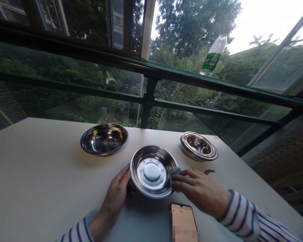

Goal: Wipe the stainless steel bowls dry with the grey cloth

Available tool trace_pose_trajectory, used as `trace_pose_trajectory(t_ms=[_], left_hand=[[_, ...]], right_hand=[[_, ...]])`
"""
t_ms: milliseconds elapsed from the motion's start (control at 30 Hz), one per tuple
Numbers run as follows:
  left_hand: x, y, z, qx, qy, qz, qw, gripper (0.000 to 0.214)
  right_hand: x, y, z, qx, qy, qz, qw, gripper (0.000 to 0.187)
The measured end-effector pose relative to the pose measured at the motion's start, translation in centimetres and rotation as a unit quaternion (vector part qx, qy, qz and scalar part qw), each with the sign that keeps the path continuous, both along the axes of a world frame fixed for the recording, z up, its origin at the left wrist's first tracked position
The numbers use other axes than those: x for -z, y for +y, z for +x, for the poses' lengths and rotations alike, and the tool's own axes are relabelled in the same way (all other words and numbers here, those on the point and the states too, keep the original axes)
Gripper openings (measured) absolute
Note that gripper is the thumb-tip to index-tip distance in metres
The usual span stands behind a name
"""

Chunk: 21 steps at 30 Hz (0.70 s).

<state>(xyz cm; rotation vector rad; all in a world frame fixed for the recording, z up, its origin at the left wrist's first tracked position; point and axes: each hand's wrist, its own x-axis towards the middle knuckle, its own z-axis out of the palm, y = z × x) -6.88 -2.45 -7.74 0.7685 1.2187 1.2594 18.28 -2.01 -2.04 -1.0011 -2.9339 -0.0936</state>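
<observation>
A shiny metal bowl [151, 171] is tilted up off the white table, its inside facing me. My left hand [117, 191] grips its left rim, thumb on the edge and fingers curled underneath. Bunched in my right hand [195, 188] is a grey-green cloth [174, 172], pressed against the bowl's inner right wall near the rim. The fingers of that hand are closed over the cloth, hiding part of it.
Another metal bowl [104, 139] stands at the back left of the table [53, 174]. Several stacked bowls [199, 146] are at the back right. A phone [183, 220] lies near the front. A plastic bottle [213, 57] stands on the railing [171, 73] beyond.
</observation>
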Motion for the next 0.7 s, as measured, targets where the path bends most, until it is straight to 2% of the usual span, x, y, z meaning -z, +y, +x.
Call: trace_pose_trajectory(t_ms=[167, 333, 533, 700], left_hand=[[0.3, 0.2, -0.3, 0.013, 0.005, -0.009, 1.0, 0.056], [0.0, 0.0, -0.1, 0.008, 0.002, -0.017, 1.0, 0.056], [0.4, 0.5, -0.3, -0.018, -0.014, -0.026, 0.999, 0.054], [0.8, 1.2, -0.9, -0.016, -0.034, -0.002, 0.999, 0.052]], right_hand=[[0.5, 4.3, 1.5, 0.022, 0.034, 0.019, 0.999, 0.033], [0.2, 9.2, 0.0, 0.033, 0.048, 0.005, 0.998, 0.032], [-0.4, 13.5, -5.5, 0.0, 0.051, -0.024, 0.998, 0.026], [-0.5, 13.1, -11.8, -0.062, 0.073, -0.073, 0.993, 0.022]])
